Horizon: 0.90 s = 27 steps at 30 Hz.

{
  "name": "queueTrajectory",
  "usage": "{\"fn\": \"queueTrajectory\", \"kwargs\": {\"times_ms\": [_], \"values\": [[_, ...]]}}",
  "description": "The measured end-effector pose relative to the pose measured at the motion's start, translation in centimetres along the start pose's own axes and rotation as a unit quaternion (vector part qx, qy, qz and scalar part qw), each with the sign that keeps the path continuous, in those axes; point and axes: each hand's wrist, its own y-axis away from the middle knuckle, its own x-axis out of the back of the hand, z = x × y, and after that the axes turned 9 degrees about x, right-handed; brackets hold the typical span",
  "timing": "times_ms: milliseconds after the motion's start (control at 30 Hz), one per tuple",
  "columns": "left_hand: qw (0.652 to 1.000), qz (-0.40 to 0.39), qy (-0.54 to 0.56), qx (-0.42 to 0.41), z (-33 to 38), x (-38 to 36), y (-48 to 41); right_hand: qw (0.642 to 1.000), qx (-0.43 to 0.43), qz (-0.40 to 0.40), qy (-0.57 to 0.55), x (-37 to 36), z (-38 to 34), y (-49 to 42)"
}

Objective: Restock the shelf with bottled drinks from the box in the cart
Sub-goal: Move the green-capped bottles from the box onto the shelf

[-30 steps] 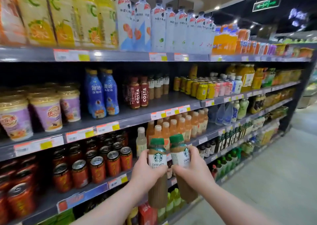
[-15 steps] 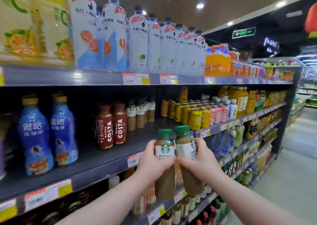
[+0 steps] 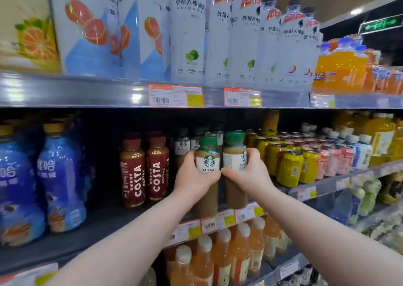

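Bottled drinks fill both our hands at the shelf. Our left grip (image 3: 194, 176) is wrapped round one latte bottle (image 3: 207, 161) and our right grip (image 3: 250, 172) round a second latte bottle (image 3: 234, 155). The two stand upright and side by side, just right of the Costa bottles (image 3: 145, 170). Their bases are at the front lip of the middle shelf (image 3: 98, 231); whether they rest on it we cannot tell.

Behind them, also right of the Costa bottles, a few matching green-capped bottles (image 3: 182, 144) stand in place. We judge that row partly filled and this pair about to be set down and let go. The box and cart are out of view, so we cannot say how many remain.

Left of the Costa bottles the dark shelf board lies bare as far as the blue bottles (image 3: 61, 176); farther right stand yellow cans (image 3: 290, 168). Above the Costa bottles tall white bottles (image 3: 187, 35) line the upper shelf; below and to the right sit pale orange bottles (image 3: 218, 257). A green exit sign (image 3: 380, 24) glows high to the right, under ceiling lights.
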Motion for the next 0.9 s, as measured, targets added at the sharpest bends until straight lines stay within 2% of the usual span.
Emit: {"fn": "queueTrajectory", "kwargs": {"times_ms": [133, 367, 500, 600, 733, 900], "values": [[0.997, 0.074, -0.003, 0.031, -0.6, -0.9, -2.9, 0.999, 0.004, -0.04, -0.012, -2.1, 2.4, -4.7], [0.985, 0.146, -0.052, 0.077, -1.9, -2.1, -8.1, 0.991, 0.021, -0.111, -0.068, -6.4, 5.9, -10.8], [0.984, 0.162, -0.035, 0.063, -2.4, -2.3, -9.8, 0.985, 0.042, -0.129, -0.109, -8.1, 7.0, -12.2], [0.977, 0.193, -0.059, 0.063, -3.3, -2.7, -10.5, 0.972, 0.057, -0.195, -0.118, -8.5, 7.9, -12.5], [0.965, 0.199, -0.119, 0.12, -5.7, -3.2, -10.4, 0.956, 0.098, -0.272, -0.044, -8.3, 9.2, -12.1], [0.962, 0.203, -0.119, 0.138, -6.6, -3.3, -11.0, 0.956, 0.068, -0.279, -0.057, -9.3, 10.6, -13.0]]}}
